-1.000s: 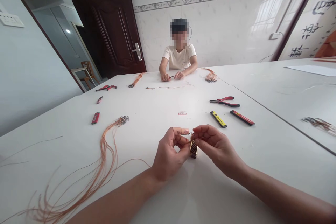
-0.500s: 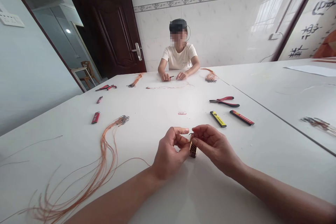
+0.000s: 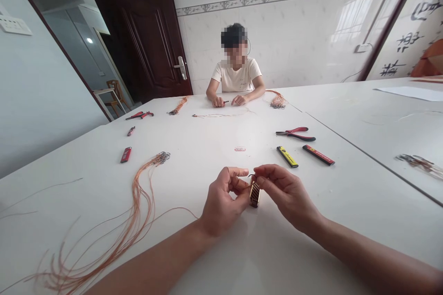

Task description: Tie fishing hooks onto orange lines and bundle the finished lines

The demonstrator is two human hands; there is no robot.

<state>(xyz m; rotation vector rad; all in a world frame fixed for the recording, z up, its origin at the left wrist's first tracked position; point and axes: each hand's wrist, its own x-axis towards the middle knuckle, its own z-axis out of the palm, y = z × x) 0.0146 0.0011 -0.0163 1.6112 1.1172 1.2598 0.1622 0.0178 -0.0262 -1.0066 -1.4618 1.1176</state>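
A small wire-wound block (image 3: 255, 194), dark with gold stripes, hangs upright between my hands just above the white table. My left hand (image 3: 223, 199) pinches its left side with the thumb and fingertips. My right hand (image 3: 286, 190) holds its top edge between thumb and fingers, where a thin dark wire loop (image 3: 251, 176) shows. Part of the block is hidden by my fingers. Left of my hands lies a bundle of thin copper-coloured lines (image 3: 138, 212), with small dark hooks (image 3: 162, 158) gathered at one end.
Red-handled pliers (image 3: 296, 134), a yellow lighter (image 3: 287, 156) and a red lighter (image 3: 318, 155) lie ahead on the right. Another red lighter (image 3: 126, 155) lies on the left. A person (image 3: 236, 76) sits across the white table (image 3: 207, 133), handling something small among more copper lines (image 3: 277, 100).
My hands and the wound block have barely moved. The person across the table has lifted their head slightly.
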